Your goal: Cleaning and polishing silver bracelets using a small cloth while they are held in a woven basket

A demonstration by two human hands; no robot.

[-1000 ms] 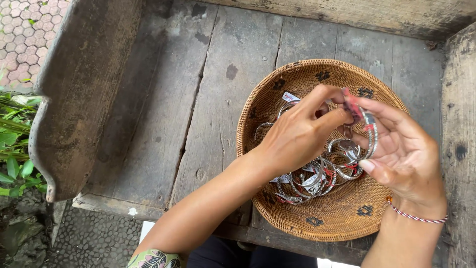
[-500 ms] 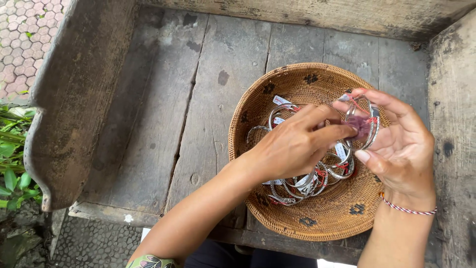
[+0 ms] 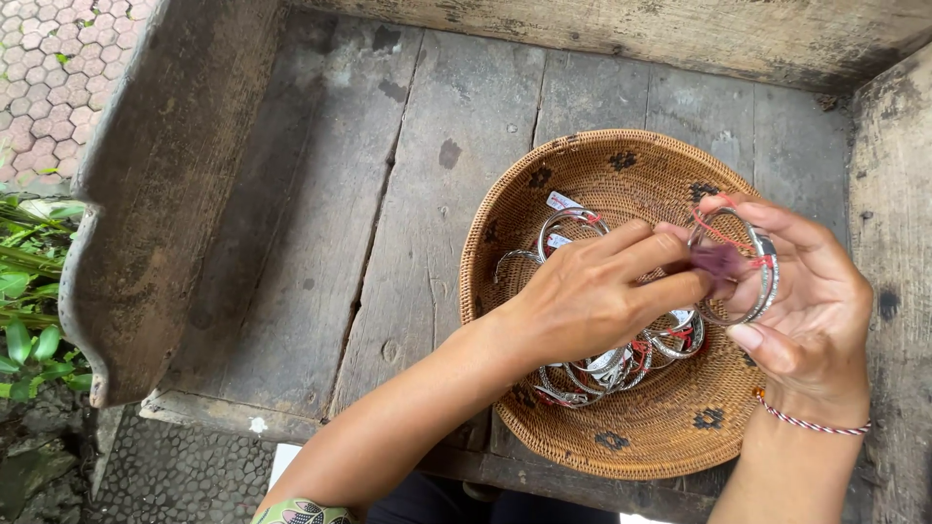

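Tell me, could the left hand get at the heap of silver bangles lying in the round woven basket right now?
Probably yes. The left hand hovers just above the heap of silver bangles in the round woven basket, which has no lid. Its fingertips are busy, though, pinching something purplish against the silver bangle the right hand holds.

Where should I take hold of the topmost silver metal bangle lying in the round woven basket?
Grip the silver metal bangle on its raised upper arc, coming from above and the left. That arc stands clear of the pile, by the round woven basket wall, while the left hand and right hand cover the right side.
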